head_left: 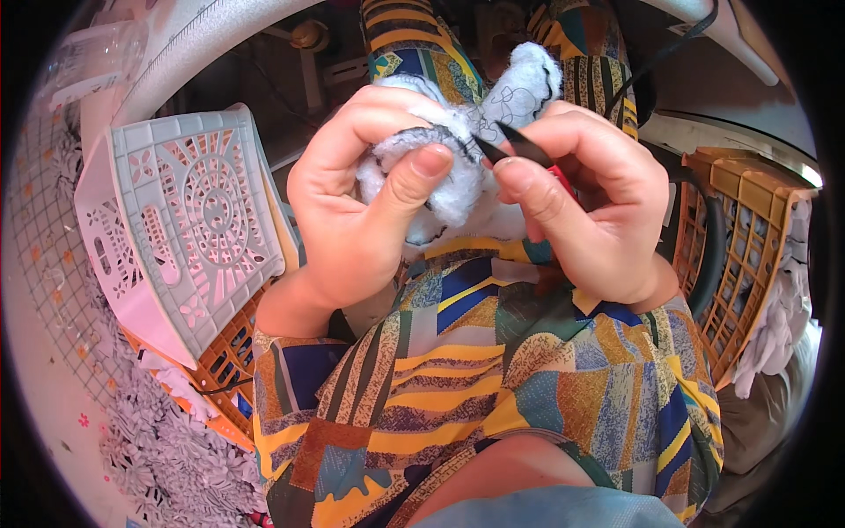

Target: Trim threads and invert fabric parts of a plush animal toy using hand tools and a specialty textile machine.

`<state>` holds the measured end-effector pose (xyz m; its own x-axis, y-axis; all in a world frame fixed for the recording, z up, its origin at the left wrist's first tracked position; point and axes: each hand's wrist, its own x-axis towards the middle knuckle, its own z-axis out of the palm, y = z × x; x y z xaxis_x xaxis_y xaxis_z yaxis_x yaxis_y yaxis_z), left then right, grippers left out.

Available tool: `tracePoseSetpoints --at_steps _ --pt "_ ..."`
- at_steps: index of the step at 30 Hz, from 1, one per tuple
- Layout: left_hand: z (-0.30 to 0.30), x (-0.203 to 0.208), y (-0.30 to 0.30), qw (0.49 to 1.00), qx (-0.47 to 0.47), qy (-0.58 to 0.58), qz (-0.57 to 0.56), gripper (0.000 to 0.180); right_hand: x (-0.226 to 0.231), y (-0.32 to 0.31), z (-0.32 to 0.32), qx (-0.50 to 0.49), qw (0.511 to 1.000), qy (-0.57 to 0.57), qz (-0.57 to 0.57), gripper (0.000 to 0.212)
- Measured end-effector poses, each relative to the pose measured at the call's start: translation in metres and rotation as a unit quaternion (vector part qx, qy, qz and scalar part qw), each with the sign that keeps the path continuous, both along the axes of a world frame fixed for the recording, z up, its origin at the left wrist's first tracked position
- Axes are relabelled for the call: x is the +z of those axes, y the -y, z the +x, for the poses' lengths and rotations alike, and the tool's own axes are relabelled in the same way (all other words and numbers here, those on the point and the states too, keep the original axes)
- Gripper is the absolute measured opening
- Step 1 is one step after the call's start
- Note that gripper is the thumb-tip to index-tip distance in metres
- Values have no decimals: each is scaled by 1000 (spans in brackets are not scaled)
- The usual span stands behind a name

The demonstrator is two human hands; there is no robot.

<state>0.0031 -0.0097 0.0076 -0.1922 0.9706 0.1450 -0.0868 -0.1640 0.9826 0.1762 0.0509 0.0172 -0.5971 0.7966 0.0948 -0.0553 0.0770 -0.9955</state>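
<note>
Some fabric [455, 195] behind left fingers [412, 182], black tool [526, 146] — grip [561, 179] mostly hidden

At left, we see a pale grey openwork basket [216, 211] tilted above an orange crate [233, 350], a clear plastic container [99, 62] near the top. Opposite, we find a brown lattice basket [746, 176] beside a dark curved bar [718, 246], a black cable [666, 55] slanting above.
</note>
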Motion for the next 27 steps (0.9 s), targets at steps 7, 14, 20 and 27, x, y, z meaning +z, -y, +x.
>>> tracePoseSetpoints --at_steps 7,14,20,27 --pt "2 2 0 1000 -9 -29 -2 9 -1 1 -2 5 1000 -8 -4 9" --pt "1 -2 0 998 -3 -61 6 10 7 -5 -3 101 951 -76 -284 25" --pt "2 -3 -2 997 -14 -73 7 11 8 -10 -2 132 919 -63 -367 36" --pt "3 -1 -1 998 -25 -65 -2 11 -1 -10 -1 170 897 -110 -393 30"
